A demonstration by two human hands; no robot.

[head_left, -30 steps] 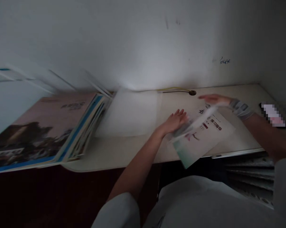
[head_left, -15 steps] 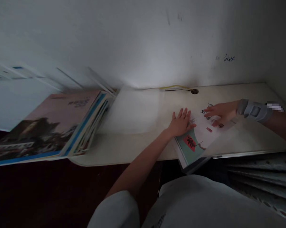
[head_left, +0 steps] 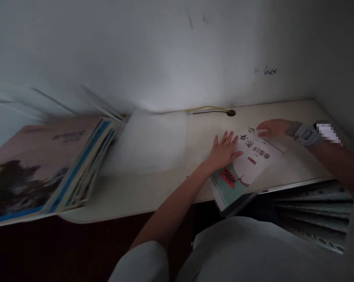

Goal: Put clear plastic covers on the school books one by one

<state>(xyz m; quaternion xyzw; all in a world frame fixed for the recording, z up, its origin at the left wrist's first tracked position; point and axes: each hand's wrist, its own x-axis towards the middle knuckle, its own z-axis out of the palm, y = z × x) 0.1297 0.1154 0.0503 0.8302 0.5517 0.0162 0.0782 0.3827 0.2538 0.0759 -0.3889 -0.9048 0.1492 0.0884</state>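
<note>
A book (head_left: 260, 156) with a white and green cover lies tilted on the pale desk, its near corner jutting past the front edge. Dark brush-style characters and a red patch mark the cover. My left hand (head_left: 224, 150) rests flat on the book's left side, fingers spread. At the far right edge of the book, my right hand (head_left: 273, 128) has its fingers bent and close together around the cover's edge; its fingertips are partly hidden and slightly blurred. A grey-banded watch (head_left: 306, 135) is on the right wrist.
A stack of large magazines (head_left: 56, 156) stands at the left of the desk (head_left: 130, 196). Near it lies a whitish sheet (head_left: 153, 141). A yellow cable (head_left: 206, 107) runs along the wall to a round hole (head_left: 231, 113). Patterned folded fabric (head_left: 312, 215) is below the desk at right.
My right hand has drawn back from lying spread over the cover to the book's far right edge, its fingers now bent. My left hand stays on the book. The view has shifted right.
</note>
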